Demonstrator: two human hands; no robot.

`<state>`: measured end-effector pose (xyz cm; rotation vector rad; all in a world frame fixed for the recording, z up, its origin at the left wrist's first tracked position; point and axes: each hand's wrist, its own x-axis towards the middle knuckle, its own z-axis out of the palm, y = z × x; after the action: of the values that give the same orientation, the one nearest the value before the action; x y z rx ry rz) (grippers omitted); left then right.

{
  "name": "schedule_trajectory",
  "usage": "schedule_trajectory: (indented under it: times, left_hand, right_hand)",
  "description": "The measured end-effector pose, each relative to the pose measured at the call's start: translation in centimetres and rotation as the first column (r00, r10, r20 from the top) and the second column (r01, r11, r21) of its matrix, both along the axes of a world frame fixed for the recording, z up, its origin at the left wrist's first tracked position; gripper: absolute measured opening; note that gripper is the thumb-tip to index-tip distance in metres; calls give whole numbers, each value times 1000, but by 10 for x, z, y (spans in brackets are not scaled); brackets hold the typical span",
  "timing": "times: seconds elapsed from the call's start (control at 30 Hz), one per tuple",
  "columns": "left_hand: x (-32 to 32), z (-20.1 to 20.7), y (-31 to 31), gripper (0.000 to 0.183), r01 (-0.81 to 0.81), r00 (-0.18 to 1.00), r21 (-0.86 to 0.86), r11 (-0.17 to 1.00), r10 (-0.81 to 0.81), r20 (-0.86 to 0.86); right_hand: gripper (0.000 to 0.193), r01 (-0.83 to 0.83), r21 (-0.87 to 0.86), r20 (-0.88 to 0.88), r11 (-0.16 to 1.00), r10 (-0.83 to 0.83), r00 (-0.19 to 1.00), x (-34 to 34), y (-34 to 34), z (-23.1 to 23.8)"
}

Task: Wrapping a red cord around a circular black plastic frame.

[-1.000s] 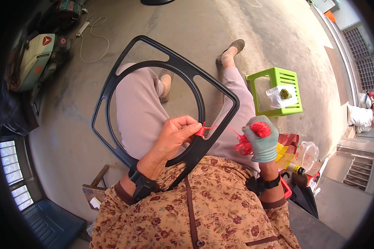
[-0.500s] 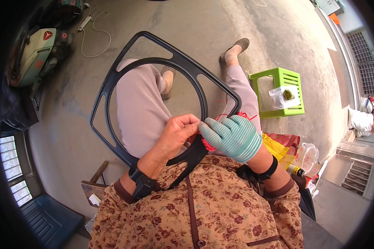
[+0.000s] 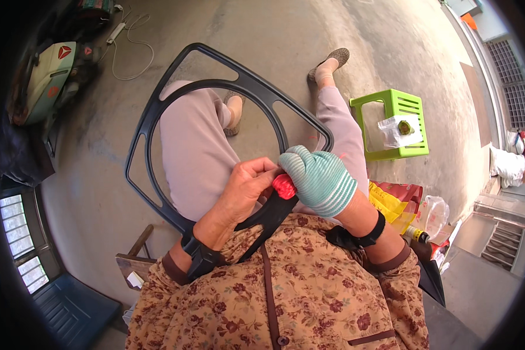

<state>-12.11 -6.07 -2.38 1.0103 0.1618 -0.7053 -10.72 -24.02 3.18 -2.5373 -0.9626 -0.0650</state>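
A black plastic frame (image 3: 157, 111) with a large round opening rests across my lap, its near corner against my chest. My bare left hand (image 3: 245, 186) grips the frame's near rim and pinches a bunch of red cord (image 3: 284, 185) against it. My right hand (image 3: 319, 178), in a green-and-white knit glove, is closed over the same red cord, touching my left fingers. Most of the cord is hidden under the glove.
A lime-green plastic stool (image 3: 394, 122) with a small clear bag on top stands on the concrete floor to my right. Red and yellow bags (image 3: 394, 198) and a clear bottle (image 3: 433, 213) lie by my right hip. A white cable (image 3: 131, 46) trails at the far left.
My gloved right hand came in from the right side with the red cord and now meets my left hand at the frame's rim. The left hand stayed on the frame.
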Motion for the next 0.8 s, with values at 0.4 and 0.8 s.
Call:
schedule_trajectory:
  times: [0.4,0.8]
  left_hand:
    - [4,9,7,16,16,997,-66,998,-21,-70]
    - [1,40,42,15,-226,964,-102,969,237,117]
  right_hand:
    - [23,802,478,-679,-358,429,596,-36,-116,-46]
    - [32,565,275,-857,-778,68,511,-72,-221,-137]
